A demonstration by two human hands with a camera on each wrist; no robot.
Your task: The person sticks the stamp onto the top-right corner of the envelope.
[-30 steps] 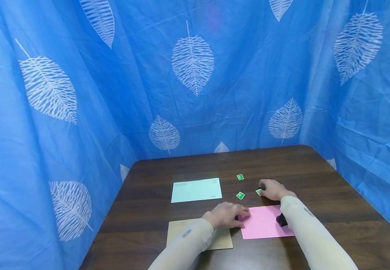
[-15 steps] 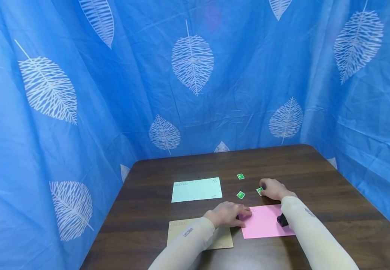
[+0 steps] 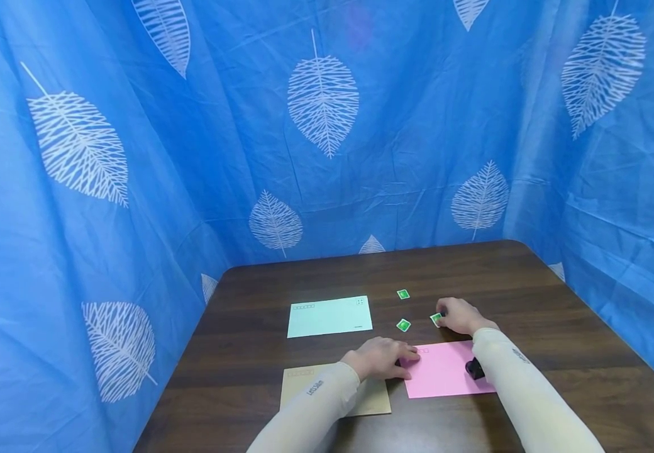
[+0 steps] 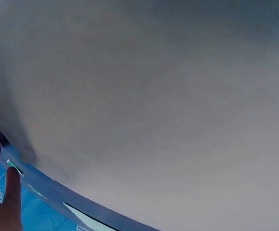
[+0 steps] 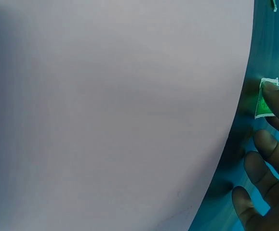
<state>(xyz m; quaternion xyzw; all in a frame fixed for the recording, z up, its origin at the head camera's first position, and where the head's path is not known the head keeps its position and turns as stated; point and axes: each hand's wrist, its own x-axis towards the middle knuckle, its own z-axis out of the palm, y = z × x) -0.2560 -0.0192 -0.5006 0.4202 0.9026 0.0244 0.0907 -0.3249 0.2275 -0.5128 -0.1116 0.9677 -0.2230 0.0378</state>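
My right hand [image 3: 459, 316] is beyond the pink envelope [image 3: 443, 374], pinching a small green stamp with a white scalloped edge [image 3: 436, 320] between thumb and finger. In the right wrist view that stamp [image 5: 263, 105] shows under the thumb, while the other fingers are spread apart. My left hand [image 3: 380, 358] rests on the left edge of the pink envelope, fingers relaxed. Two more green stamps lie on the table: one nearer [image 3: 403, 325], the other farther back [image 3: 403, 294]. Only part of the left hand [image 4: 2, 207] appears in its wrist view.
A mint-green envelope [image 3: 329, 318] lies at the back left of the brown wooden table [image 3: 559, 352]. The tan envelope [image 3: 299, 384] in front of it is partly covered by my left forearm. Blue curtains with white leaf prints [image 3: 327, 189] surround the table.
The head view has shifted very slightly. Both hands hold nearly the same places, and a little more of the stamp at the right fingertips shows now.
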